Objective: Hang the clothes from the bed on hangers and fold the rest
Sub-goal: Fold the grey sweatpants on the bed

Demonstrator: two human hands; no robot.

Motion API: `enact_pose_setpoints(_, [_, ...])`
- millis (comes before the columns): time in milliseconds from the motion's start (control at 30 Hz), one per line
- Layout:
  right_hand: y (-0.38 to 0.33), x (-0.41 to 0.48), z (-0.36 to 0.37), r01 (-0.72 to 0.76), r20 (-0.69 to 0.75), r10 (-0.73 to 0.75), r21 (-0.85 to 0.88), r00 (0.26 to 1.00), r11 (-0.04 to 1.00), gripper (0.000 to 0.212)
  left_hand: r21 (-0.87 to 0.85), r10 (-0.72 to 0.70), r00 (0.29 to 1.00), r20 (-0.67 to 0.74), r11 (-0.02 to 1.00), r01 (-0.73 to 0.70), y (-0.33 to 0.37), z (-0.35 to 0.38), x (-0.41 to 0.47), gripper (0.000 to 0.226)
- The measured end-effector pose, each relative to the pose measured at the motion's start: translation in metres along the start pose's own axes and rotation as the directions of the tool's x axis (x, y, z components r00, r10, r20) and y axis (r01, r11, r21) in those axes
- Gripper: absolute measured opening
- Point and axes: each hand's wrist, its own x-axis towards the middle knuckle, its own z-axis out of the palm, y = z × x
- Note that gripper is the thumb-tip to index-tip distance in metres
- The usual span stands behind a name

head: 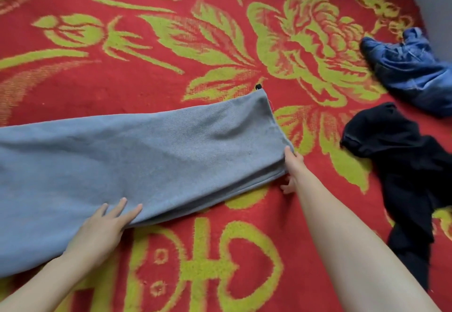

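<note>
A folded grey garment [146, 155] is spread flat across the red-and-green floral blanket [220, 42]. Its near edge is pressed by the left hand [105, 226], whose fingers are laid out straight on the cloth. Its near right corner is pinched by the right hand [292, 172], thumb on top. A crumpled black garment [396, 160] is seen to the right of the grey garment, and a blue denim piece [411, 67] is heaped farther off, well apart from it.
</note>
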Motion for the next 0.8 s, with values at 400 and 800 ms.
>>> enact_pose_setpoints(400, [0.028, -0.013, -0.011, 0.155, -0.012, -0.160, -0.178, 0.987, 0.972, 0.005, 0.102, 0.089, 0.931, -0.353, 0.993, -0.056, -0.026, 0.014, -0.029, 0.056])
enact_pose_setpoints(800, [0.005, -0.020, -0.023, 0.399, -0.261, -0.370, 0.069, 0.892, 0.914, 0.030, -0.113, -0.076, 0.980, -0.184, 0.992, 0.056, -0.020, 0.020, -0.037, 0.119])
